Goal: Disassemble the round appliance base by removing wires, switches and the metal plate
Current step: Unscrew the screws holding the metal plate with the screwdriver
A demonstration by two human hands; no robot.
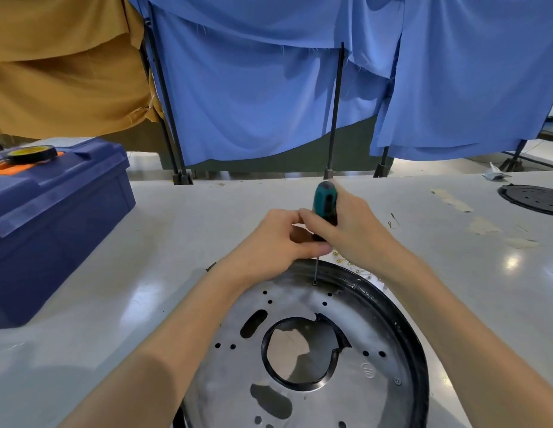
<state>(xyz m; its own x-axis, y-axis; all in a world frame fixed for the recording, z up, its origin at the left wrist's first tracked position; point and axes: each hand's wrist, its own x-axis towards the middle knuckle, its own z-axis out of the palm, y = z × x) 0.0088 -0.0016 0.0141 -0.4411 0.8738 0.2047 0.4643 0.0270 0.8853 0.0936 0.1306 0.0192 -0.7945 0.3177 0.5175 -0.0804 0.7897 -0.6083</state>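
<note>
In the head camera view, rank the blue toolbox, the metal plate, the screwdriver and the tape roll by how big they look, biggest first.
1. metal plate and blue toolbox: close, both cut off by the frame, and the plate is nearer, so unranked.
2. screwdriver.
3. tape roll, though it sits farther away.

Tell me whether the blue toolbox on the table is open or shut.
Shut. The toolbox lid lies flat on its body with no gap, and a tape roll rests on top.
</note>
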